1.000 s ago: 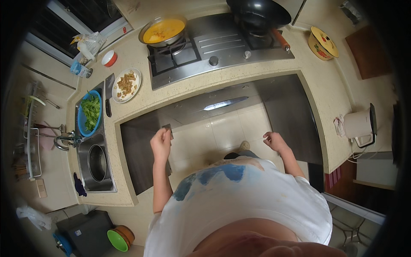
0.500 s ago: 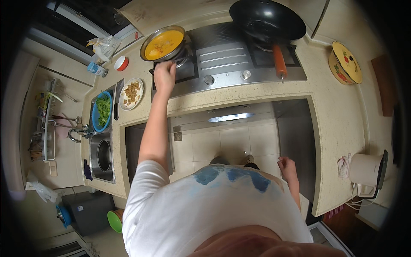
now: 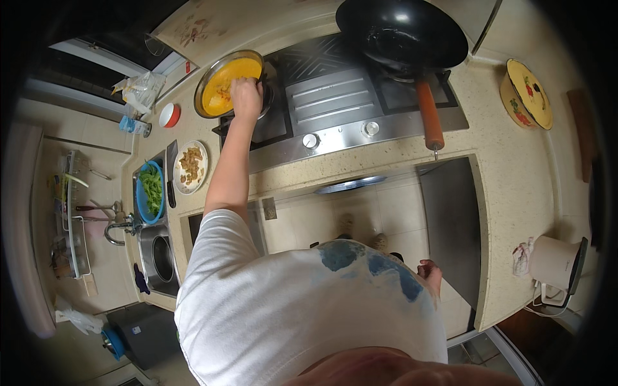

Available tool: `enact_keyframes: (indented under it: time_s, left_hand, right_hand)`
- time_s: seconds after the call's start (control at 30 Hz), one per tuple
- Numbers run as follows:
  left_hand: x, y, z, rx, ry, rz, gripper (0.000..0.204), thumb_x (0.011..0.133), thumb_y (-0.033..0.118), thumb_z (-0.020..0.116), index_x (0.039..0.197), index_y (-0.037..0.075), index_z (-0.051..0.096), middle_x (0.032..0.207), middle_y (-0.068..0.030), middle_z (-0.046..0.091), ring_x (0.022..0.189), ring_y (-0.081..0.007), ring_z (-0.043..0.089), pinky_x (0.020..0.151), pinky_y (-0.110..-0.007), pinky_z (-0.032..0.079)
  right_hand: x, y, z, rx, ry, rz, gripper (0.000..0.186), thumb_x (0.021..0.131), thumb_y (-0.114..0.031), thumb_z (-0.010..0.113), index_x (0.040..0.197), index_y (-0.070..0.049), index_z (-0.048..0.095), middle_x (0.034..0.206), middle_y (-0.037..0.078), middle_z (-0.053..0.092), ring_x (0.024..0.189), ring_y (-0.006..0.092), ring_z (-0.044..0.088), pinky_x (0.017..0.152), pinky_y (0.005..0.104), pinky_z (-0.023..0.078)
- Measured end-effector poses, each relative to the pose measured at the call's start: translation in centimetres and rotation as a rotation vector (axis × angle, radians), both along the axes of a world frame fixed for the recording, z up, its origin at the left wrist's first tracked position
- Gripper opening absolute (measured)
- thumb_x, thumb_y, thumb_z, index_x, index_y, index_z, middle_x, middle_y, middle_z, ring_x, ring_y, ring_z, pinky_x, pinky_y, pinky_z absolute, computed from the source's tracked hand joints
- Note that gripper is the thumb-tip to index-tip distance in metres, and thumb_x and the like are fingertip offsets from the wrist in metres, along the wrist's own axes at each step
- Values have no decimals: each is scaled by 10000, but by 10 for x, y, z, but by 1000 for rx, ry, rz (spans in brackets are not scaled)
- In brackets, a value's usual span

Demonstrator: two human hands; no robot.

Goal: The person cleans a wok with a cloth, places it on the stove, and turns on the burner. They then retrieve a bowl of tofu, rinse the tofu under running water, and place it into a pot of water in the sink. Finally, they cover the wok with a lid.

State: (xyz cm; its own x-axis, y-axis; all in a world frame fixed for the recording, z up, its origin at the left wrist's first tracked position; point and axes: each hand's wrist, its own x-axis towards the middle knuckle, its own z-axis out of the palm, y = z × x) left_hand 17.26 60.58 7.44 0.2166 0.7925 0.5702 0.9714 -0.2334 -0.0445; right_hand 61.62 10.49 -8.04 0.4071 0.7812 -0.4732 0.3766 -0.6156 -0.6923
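My left hand reaches over a steel pan of orange-yellow food on the left burner. Its fingers are closed at the food and pan; what they grip is hidden. My right hand hangs low beside my shirt, partly hidden, fingers loosely curled and apart, with nothing visible in it. A white plate of brown chopped food sits left of the stove, by a black-handled knife. A black wok with a wooden handle rests on the right burner.
A blue basin of greens stands in the sink. A small red bowl sits behind the plate. A yellow lidded pot and cream appliance occupy the right counter, whose curved edge frames the recess where I stand.
My left hand has risen from low over the floor to the pan, which now sits slightly further left. My right hand has dropped beside my body. The view has shifted.
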Motion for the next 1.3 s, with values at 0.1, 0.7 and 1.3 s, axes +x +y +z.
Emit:
enact_keyframes:
  time_s: [0.1, 0.7, 1.3]
  left_hand:
    - [0, -2, -3, 24, -54, -33, 115, 747, 95, 632, 769, -17, 642, 799, -188, 609, 824, -350, 531, 757, -422, 430]
    - [43, 1, 7, 94, -189, -155, 133, 746, 114, 651, 799, -6, 633, 805, -185, 605, 809, -344, 528, 764, -427, 410]
    - [128, -181, -20, -645, -551, -831, 68, 831, 20, 568, 775, -17, 575, 713, -124, 549, 699, -279, 531, 655, -353, 430]
  right_hand:
    - [-3, 11, 0, 22, -17, 30, 179, 786, -63, 625, 954, -1, 624, 654, 89, 611, 555, 120, 540, 557, 267, 454]
    - [-24, 12, 28, -37, -43, 13, 198, 768, -69, 648, 954, -5, 627, 696, 83, 630, 587, 128, 577, 572, 276, 475]
    - [46, 54, 67, 158, -279, -243, 173, 815, -129, 573, 934, -18, 631, 734, 146, 637, 648, 261, 604, 645, 335, 486]
